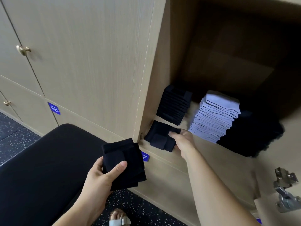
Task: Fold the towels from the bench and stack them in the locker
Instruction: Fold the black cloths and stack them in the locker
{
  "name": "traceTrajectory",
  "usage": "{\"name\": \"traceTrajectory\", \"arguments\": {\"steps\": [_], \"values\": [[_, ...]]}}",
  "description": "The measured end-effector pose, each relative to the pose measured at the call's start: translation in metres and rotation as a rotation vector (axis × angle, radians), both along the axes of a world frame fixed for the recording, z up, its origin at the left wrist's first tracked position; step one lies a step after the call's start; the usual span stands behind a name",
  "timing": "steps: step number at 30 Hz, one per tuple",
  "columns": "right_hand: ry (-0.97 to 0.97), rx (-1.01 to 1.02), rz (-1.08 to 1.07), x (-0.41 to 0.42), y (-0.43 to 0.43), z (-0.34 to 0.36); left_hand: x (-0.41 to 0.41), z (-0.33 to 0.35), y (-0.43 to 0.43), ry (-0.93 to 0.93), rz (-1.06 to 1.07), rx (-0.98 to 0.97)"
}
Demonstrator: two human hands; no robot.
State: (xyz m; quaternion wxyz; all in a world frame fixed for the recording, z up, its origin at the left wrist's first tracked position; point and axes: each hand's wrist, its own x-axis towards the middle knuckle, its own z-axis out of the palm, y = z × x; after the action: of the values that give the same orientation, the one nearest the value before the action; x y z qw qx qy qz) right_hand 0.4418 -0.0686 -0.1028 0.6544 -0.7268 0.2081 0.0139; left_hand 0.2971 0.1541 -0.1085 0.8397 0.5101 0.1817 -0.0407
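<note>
Starting at the left edge, what was written or marked there?

A brass knob [23, 50] sat on a closed pale wood door. Lower down, a blue plate [54, 108] read "48" in white.

And moving right?

A black padded surface [40, 168] filled the lower left. Past its end, the left grip [104, 173] was clenched on a folded dark towel [128, 162], thumb on top, outside the locker [162, 62]. Behind that towel a second blue plate [145, 156] showed only a "7"; the rest was hidden.

Where was the other hand?

The right grip [182, 141] pinched a second folded towel [160, 136] at the front left corner of the locker shelf. Whether that towel rested on the shelf or hung just above it could not be told.

What did the coming move turn on?

In my judgement, the black stack [174, 105]. It lay just beyond that towel, deeper into the locker and slightly right, so the right grip was much the nearer. The towel's edges ran slantwise, roughly in line with the stack's. Right of the stack stood a taller pile of pale towels [216, 116], then a loose dark heap [254, 136], and a metal hinge [285, 190] at the far right.
</note>
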Motion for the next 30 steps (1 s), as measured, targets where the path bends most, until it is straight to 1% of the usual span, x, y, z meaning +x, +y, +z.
{"name": "traceTrajectory", "arguments": {"steps": [5, 8, 13, 19, 21, 26, 28, 30], "values": [[0.009, -0.112, 0.027, 0.021, 0.0, -0.015, 0.005, -0.004, 0.003, 0.002, -0.006, 0.006], [-0.015, -0.166, -0.037, 0.024, -0.001, -0.019, 0.007, -0.004, 0.003, -0.001, 0.001, 0.015], [-0.063, -0.462, -0.098, -0.002, 0.003, -0.023, 0.005, 0.001, 0.0, -0.01, -0.002, 0.017], [-0.065, -0.639, 0.005, -0.02, 0.022, -0.032, 0.003, 0.012, -0.01, -0.03, -0.025, 0.016], [-0.055, -0.661, 0.019, -0.02, 0.023, -0.031, 0.002, 0.014, -0.011, -0.035, -0.03, 0.007], [-0.035, -0.591, 0.061, -0.022, 0.015, -0.028, -0.003, 0.021, -0.012, -0.05, -0.057, 0.026], [-0.05, -0.595, 0.054, -0.03, 0.013, -0.014, -0.007, 0.025, -0.013, -0.057, -0.069, 0.04], [-0.112, -0.589, 0.043, -0.045, 0.014, 0.011, -0.014, 0.032, -0.014, -0.061, -0.082, 0.043]]}}
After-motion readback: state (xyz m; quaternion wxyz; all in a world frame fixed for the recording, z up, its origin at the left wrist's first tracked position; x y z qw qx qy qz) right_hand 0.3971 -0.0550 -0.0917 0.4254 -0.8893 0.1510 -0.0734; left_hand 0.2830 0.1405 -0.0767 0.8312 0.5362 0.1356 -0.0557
